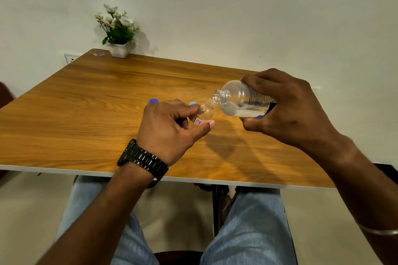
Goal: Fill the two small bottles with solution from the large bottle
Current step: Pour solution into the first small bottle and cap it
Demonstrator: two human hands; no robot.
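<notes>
Solution is sitting low in the large bottle, pooled along its lower side because the right hand is tipping it nearly flat, neck pointing left, so the liquid can be running toward the open mouth. That mouth is hovering just above and touching or almost touching the mouth of a small bottle, which the left hand is holding tilted up to the right to be meeting it; whether anything is flowing yet cannot be told. Both bottles are being held in the air above the desk, probably so the two narrow necks can be lined up by feel rather than chasing a light bottle that could be tipping over. The right fingers are wrapping over the top of the large bottle with the thumb beneath, wrist bent down and inward. The left fingers are pinching the small bottle against the thumb, wrist resting low near the desk, a watch on it. Two blue caps are lying on the desk just behind the left hand. A second small bottle is not showing, perhaps hidden by the hand. A potted plant is standing at the far corner.
</notes>
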